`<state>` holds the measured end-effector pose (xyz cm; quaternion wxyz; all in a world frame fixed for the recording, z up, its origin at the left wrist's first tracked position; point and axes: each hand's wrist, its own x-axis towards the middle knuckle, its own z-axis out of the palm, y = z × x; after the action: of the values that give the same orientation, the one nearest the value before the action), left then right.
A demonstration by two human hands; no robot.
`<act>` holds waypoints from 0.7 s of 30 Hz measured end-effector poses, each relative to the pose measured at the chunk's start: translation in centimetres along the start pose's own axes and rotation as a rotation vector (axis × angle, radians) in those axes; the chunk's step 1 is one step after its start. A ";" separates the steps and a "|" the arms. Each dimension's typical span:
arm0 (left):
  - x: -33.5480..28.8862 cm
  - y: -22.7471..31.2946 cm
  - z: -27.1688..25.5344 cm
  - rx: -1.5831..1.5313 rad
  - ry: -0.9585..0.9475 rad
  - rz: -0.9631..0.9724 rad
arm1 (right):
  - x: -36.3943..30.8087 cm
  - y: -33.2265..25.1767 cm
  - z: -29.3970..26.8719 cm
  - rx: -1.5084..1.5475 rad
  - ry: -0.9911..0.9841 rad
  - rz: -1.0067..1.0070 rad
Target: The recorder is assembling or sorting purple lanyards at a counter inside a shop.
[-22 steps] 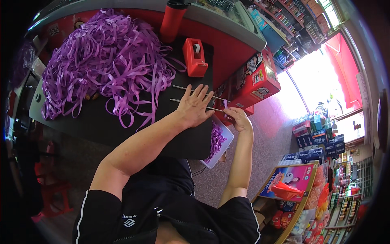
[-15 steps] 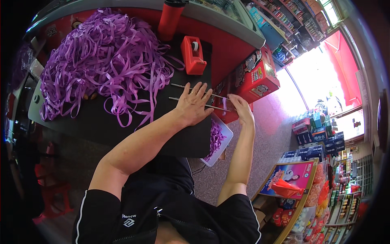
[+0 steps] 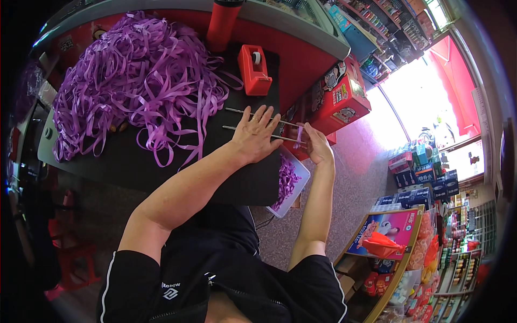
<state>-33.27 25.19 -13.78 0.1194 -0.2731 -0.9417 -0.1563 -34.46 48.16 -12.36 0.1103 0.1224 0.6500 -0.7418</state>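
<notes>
Left hand (image 3: 257,134) flat, fingers spread over metal rods (image 3: 287,139), right hand (image 3: 320,147) curved beside purple ribbon (image 3: 299,135), grip unclear

1. Red tape dispenser (image 3: 254,79), holding a pale roll
2. Red tumbler (image 3: 222,28) with a dark lid, just behind the dispenser, to its left
3. Red carton (image 3: 350,97), right of the dispenser
4. Stacked dark blue cartons (image 3: 423,176), well right of the dispenser
5. Red stool (image 3: 75,264), far left of the dispenser, nearer the person
</notes>
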 end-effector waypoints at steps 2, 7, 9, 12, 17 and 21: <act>0.0 0.0 0.2 -0.002 0.002 -0.001 | -0.7 0.5 -0.9 -0.111 -0.024 0.060; 0.1 0.3 -0.2 0.011 -0.023 -0.002 | -0.9 1.8 -2.7 -0.203 -0.115 0.038; 0.2 0.2 -0.1 0.009 -0.026 -0.004 | -0.8 1.7 -3.2 -0.199 -0.123 0.019; 0.1 0.2 0.0 0.006 -0.020 0.000 | -1.0 1.1 -3.7 -0.227 -0.107 0.041; 0.1 0.0 0.1 0.013 -0.012 -0.001 | -0.7 0.3 -3.4 -0.289 -0.115 0.022; 0.1 0.1 -0.1 0.005 0.003 0.005 | 1.2 0.3 -2.4 -0.203 -0.076 -0.151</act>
<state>-33.26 25.29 -13.62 0.1218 -0.2751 -0.9411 -0.1541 -35.38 50.49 -13.35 0.0905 0.0331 0.7246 -0.6824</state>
